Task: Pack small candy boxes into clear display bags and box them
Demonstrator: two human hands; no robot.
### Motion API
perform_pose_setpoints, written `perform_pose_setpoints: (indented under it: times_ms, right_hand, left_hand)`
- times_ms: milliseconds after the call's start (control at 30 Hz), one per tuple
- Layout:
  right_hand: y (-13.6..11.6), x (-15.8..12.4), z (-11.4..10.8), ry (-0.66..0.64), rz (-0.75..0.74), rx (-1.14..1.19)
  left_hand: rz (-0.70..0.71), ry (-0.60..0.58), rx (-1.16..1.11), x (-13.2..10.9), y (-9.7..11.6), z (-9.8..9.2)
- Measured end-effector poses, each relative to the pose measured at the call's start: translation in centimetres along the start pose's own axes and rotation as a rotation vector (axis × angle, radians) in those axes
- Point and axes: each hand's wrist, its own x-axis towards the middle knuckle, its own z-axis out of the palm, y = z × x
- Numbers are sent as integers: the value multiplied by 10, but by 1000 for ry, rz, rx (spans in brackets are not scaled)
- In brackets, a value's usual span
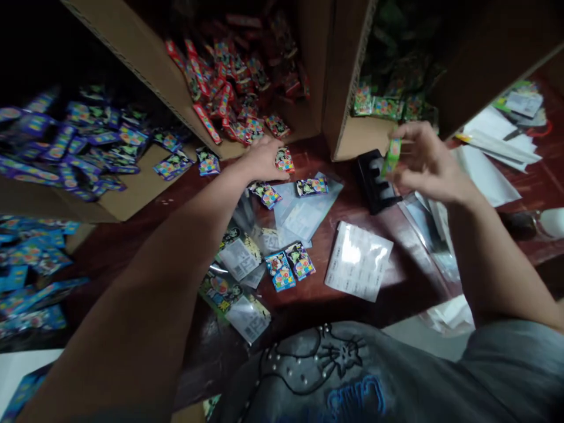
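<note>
My left hand (263, 160) reaches to the front edge of the middle carton, its thumb and fingers closed around a small red packet (284, 160). A small green packet (391, 156) is pinched on edge between the thumb and fingers of my right hand (425, 161), above a black tape dispenser (376, 182). Below my left hand lie a purple packet (265, 194) and another purple packet (312, 186), the latter on a clear plastic bag (304, 214). A blue packet (280, 271) and a dark purple packet (300, 260) lie side by side nearer to me.
Open cartons hold purple packets (101, 138), red packets (238, 82) and green packets (388, 107). Blue packets (30, 264) are heaped at left. A sticker sheet (359, 260) and printed plastic bags (238, 305) lie on the dark red table (317, 299). White papers (489, 170) are at right.
</note>
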Motion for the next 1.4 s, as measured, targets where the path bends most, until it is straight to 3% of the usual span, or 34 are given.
perform_pose_setpoints:
  times_ms: [100,167,233,367,467,633,767,867,967,1100,1200,1267,1400]
  right_hand:
    - [-33,-98,30,-14,27,232]
    - [-49,-151,60,29,111,121]
    - [-60,-193,90,76,223,-27]
    - [-78,-248,126,76,420,-268]
    - [-86,-266,114,-87,365,-308]
    - [-75,-258,68,-335,107,-278]
    - [-71,-237,71,-535,7,-289]
    - [-82,-229,89,-465,110,-259]
    - [-94,-230,99,-384,191,-231]
    - [-87,-227,99,-432,-69,-241]
    - [-71,-226,104,-478,-291,-248]
    - [-62,-231,114,-449,-358,-203]
    - [-62,-255,137,-342,-271,-121]
  left_hand:
    - [13,147,-20,-34,43,-7]
    - [112,236,-62,-77,80,-5]
    - [221,215,-78,-131,117,6]
    - [386,20,-91,-227,169,45]
    - [392,-26,-121,-263,179,73]
    - [384,-27,-122,-278,171,102]
    - [381,-45,-80,-287,173,112]
    - [356,-39,-61,-292,171,105]
    - [286,9,-53,-284,154,88]
    - [200,34,-66,-250,122,77]
    - [190,7,-97,-230,106,88]
    - [202,5,-128,-231,103,99]
    - [287,-12,-212,-263,107,119]
